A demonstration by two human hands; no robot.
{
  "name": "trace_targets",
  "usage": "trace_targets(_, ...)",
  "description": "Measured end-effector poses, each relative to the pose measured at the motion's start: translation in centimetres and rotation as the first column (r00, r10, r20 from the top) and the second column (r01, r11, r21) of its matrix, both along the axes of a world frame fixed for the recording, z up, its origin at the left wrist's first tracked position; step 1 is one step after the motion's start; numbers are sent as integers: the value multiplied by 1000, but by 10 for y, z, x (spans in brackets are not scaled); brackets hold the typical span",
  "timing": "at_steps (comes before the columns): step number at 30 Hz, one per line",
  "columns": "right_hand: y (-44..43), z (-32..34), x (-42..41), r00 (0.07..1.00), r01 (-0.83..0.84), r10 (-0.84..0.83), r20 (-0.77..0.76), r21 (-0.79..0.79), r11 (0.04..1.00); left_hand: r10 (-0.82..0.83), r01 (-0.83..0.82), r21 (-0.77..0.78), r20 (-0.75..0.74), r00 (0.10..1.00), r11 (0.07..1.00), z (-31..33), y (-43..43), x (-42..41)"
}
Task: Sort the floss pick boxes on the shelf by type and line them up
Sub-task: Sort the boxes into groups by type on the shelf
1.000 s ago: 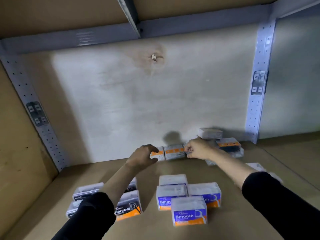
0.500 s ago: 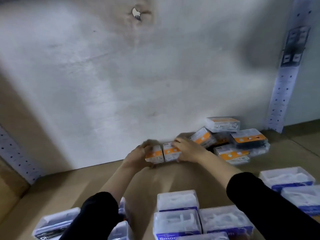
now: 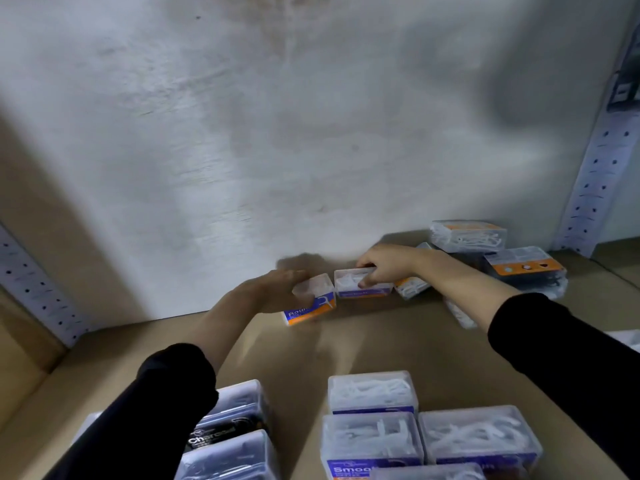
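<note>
My left hand [image 3: 273, 292] grips a clear floss pick box with a blue and orange label [image 3: 313, 301], tilted at the back of the shelf. Beside it on the right, my right hand [image 3: 384, 266] holds a second clear box [image 3: 356, 285] that stands against the back wall. A loose pile of orange-labelled boxes [image 3: 523, 266] lies at the back right behind my right forearm. Near the front, several blue "Smooth" boxes [image 3: 372, 433] stand in a block. Black "Charcoal" boxes [image 3: 232, 427] sit at the front left, partly hidden by my left sleeve.
The brown shelf board [image 3: 346, 344] shows bare between the back boxes and the front groups. The white back wall [image 3: 277, 133] closes the shelf. Perforated metal uprights stand at the left [image 3: 38, 292] and right [image 3: 595, 174].
The view has dropped lower and nearer. My left hand has pulled its box forward and tilted it, so its blue label shows. My right hand stays on the neighbouring box.
</note>
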State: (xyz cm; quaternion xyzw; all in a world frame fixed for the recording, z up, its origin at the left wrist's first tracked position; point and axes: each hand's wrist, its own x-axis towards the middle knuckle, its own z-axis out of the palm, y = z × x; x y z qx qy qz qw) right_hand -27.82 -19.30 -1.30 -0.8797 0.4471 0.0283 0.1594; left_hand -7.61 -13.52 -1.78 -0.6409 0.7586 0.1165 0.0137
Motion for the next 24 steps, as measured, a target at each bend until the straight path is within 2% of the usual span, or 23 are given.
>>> trace_targets(3, -2, 0, 2, 998, 53, -54, 12, 66, 996, 13, -11, 20, -102, 995, 1000, -1, 2, 1)
trace_targets(7, -4, 0, 3, 994, 74, -78, 77, 52, 996, 0, -4, -25, -167, 986, 1000, 2, 1, 1)
trace_targets(13, -2, -3, 2, 989, 102, -100, 110, -9, 995, 4, -11, -53, -128, 992, 999, 6, -1, 0)
trace_targets(24, 24, 29, -6, 960, 135, -152, 234, 88, 987, 88, -98, -34, -236, 968, 995, 37, 23, 5)
